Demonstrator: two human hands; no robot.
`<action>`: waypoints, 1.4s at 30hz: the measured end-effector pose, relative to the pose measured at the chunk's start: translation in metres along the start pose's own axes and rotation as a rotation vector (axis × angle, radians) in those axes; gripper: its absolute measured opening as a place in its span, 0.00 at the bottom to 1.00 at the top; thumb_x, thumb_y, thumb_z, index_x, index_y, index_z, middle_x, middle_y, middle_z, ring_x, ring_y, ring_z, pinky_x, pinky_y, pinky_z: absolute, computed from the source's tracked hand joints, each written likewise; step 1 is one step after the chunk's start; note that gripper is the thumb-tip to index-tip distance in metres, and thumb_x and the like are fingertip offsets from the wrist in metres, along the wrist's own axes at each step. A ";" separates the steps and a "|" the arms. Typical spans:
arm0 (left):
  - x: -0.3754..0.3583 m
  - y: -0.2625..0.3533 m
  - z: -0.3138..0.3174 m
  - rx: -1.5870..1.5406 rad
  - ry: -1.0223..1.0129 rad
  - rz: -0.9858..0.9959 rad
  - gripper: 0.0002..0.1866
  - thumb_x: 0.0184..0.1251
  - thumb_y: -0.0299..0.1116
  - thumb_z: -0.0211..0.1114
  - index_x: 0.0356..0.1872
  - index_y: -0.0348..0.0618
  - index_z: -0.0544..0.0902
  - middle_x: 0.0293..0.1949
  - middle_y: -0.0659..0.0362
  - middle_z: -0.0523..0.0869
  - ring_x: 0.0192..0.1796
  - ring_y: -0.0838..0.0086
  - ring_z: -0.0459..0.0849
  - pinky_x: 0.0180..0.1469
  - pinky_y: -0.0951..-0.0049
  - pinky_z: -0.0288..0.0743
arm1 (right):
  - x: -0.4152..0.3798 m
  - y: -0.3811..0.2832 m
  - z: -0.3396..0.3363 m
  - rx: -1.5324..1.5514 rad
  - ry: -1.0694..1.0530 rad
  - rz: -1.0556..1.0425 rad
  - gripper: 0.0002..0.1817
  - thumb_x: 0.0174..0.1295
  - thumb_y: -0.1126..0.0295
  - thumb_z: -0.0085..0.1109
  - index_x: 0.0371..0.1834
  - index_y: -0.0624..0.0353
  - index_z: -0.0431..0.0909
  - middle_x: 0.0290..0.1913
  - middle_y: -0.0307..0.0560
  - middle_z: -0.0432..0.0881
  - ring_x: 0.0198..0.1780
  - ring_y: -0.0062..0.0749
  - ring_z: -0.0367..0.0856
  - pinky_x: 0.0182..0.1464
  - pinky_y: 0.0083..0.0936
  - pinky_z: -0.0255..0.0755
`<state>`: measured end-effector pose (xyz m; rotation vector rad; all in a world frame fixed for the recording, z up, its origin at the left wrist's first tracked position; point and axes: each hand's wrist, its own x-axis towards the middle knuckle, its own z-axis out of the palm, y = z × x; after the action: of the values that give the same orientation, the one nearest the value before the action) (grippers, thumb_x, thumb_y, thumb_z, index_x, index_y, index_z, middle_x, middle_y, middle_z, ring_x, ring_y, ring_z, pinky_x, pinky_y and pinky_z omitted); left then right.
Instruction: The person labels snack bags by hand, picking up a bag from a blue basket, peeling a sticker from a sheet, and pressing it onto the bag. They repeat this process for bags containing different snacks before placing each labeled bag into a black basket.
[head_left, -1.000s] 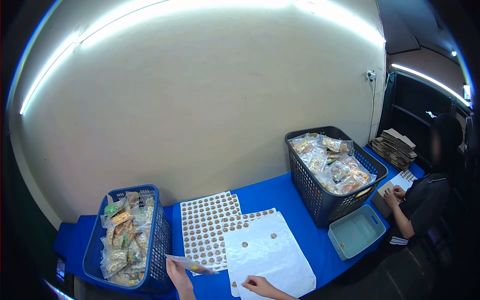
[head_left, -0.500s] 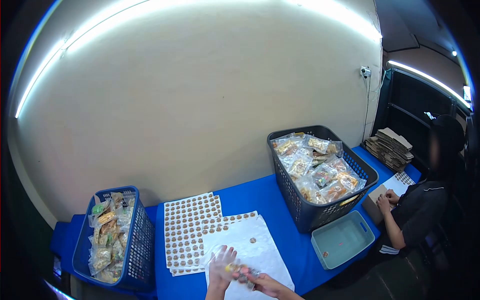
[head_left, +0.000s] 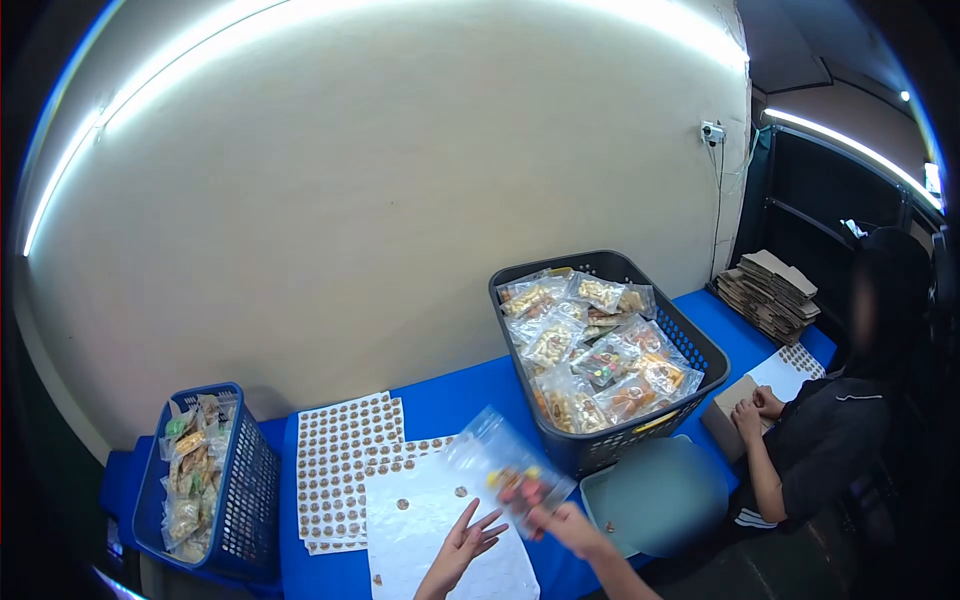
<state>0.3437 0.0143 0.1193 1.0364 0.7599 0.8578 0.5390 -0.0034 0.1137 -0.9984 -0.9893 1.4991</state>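
Note:
In my right hand [head_left: 572,530] is a clear plastic bag [head_left: 515,480] of red, yellow and dark pieces, gripped near its filled end. Its flat, unfilled end points up and left. My left hand [head_left: 463,545] is open beside it, fingers spread, over a white backing sheet [head_left: 425,545]. A few round brown stickers [head_left: 402,504] remain on that sheet. To its left lie stacked sheets [head_left: 335,470] full of the same stickers.
A dark basket [head_left: 715,375] of filled snack bags stands behind right, a blue basket [head_left: 262,480] of bags at left. A greenish tray [head_left: 598,500], partly blurred, sits right. A co-worker [head_left: 835,440] handles brown card near a cardboard stack [head_left: 770,300].
The bag has moved up and right in my right hand, away from my left hand. The camera view has shifted slightly right.

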 end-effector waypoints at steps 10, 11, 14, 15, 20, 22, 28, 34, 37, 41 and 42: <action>-0.015 -0.017 -0.012 0.035 0.192 -0.027 0.20 0.68 0.36 0.46 0.56 0.35 0.63 0.51 0.47 0.73 0.54 0.62 0.74 0.55 0.69 0.67 | 0.017 -0.043 -0.055 0.307 0.034 -0.091 0.11 0.62 0.70 0.47 0.45 0.64 0.70 0.36 0.44 0.76 0.31 0.23 0.73 0.39 0.20 0.69; -0.019 -0.017 -0.018 0.021 0.220 -0.031 0.19 0.68 0.35 0.47 0.56 0.35 0.64 0.51 0.47 0.74 0.54 0.63 0.74 0.55 0.70 0.68 | 0.016 -0.030 -0.056 0.306 0.045 0.013 0.08 0.61 0.70 0.49 0.39 0.63 0.73 0.33 0.42 0.76 0.31 0.22 0.73 0.39 0.19 0.68; -0.033 -0.022 -0.039 0.007 0.307 -0.014 0.18 0.67 0.34 0.48 0.54 0.35 0.65 0.49 0.48 0.75 0.52 0.64 0.75 0.53 0.71 0.69 | 0.015 0.016 -0.053 0.281 0.078 0.081 0.08 0.61 0.69 0.50 0.29 0.61 0.75 0.29 0.41 0.76 0.31 0.21 0.73 0.37 0.19 0.68; -0.036 -0.022 -0.048 0.008 0.337 0.001 0.18 0.67 0.34 0.48 0.54 0.35 0.65 0.49 0.48 0.75 0.51 0.65 0.76 0.52 0.72 0.69 | 0.013 0.027 -0.050 0.298 0.063 0.084 0.09 0.61 0.69 0.50 0.27 0.61 0.74 0.28 0.40 0.76 0.31 0.21 0.72 0.37 0.19 0.68; -0.060 -0.008 -0.103 0.037 0.503 0.077 0.17 0.66 0.34 0.50 0.51 0.35 0.68 0.46 0.51 0.77 0.49 0.68 0.76 0.51 0.74 0.69 | 0.008 0.049 -0.025 0.211 0.124 0.081 0.10 0.60 0.69 0.51 0.25 0.62 0.76 0.26 0.40 0.75 0.30 0.20 0.72 0.35 0.18 0.67; -0.072 0.003 -0.128 0.077 0.588 0.136 0.16 0.65 0.34 0.51 0.50 0.36 0.69 0.46 0.52 0.77 0.48 0.70 0.77 0.51 0.75 0.69 | 0.000 0.036 0.003 0.003 0.211 0.041 0.08 0.59 0.70 0.52 0.30 0.63 0.77 0.28 0.41 0.76 0.31 0.20 0.73 0.36 0.17 0.67; -0.113 0.049 -0.205 0.188 0.765 0.296 0.12 0.65 0.31 0.51 0.47 0.37 0.72 0.42 0.56 0.79 0.46 0.75 0.77 0.48 0.77 0.67 | -0.003 0.069 0.021 -0.173 0.172 -0.024 0.09 0.58 0.70 0.52 0.39 0.63 0.75 0.30 0.41 0.77 0.30 0.21 0.73 0.35 0.17 0.66; -0.156 0.102 -0.296 0.344 0.858 0.505 0.09 0.64 0.28 0.52 0.42 0.36 0.73 0.39 0.59 0.79 0.42 0.78 0.75 0.48 0.79 0.67 | -0.009 0.082 0.060 -0.160 0.361 0.001 0.08 0.59 0.68 0.53 0.36 0.61 0.77 0.24 0.35 0.75 0.26 0.16 0.69 0.29 0.15 0.63; -0.170 0.119 -0.364 0.492 0.964 0.495 0.10 0.62 0.28 0.53 0.41 0.35 0.74 0.38 0.57 0.80 0.40 0.77 0.77 0.46 0.78 0.69 | -0.005 0.090 0.087 -0.251 0.270 -0.125 0.11 0.61 0.69 0.50 0.44 0.60 0.75 0.34 0.37 0.77 0.31 0.17 0.71 0.34 0.15 0.65; -0.193 0.125 -0.478 0.824 1.071 0.236 0.17 0.57 0.37 0.59 0.43 0.35 0.75 0.38 0.51 0.80 0.42 0.67 0.80 0.44 0.71 0.72 | -0.011 0.095 0.114 -0.228 0.215 -0.025 0.14 0.61 0.68 0.50 0.47 0.60 0.73 0.39 0.40 0.77 0.34 0.18 0.73 0.37 0.15 0.67; -0.197 0.127 -0.501 0.955 1.092 0.070 0.19 0.56 0.39 0.60 0.44 0.35 0.75 0.39 0.49 0.80 0.43 0.64 0.79 0.45 0.69 0.72 | -0.011 0.094 0.121 -0.235 0.205 -0.019 0.14 0.61 0.67 0.50 0.47 0.60 0.73 0.39 0.40 0.77 0.34 0.19 0.73 0.37 0.15 0.67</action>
<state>-0.2060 0.0772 0.1002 1.3821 2.2101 1.1414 0.3977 -0.0359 0.0635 -1.2792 -1.0387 1.2551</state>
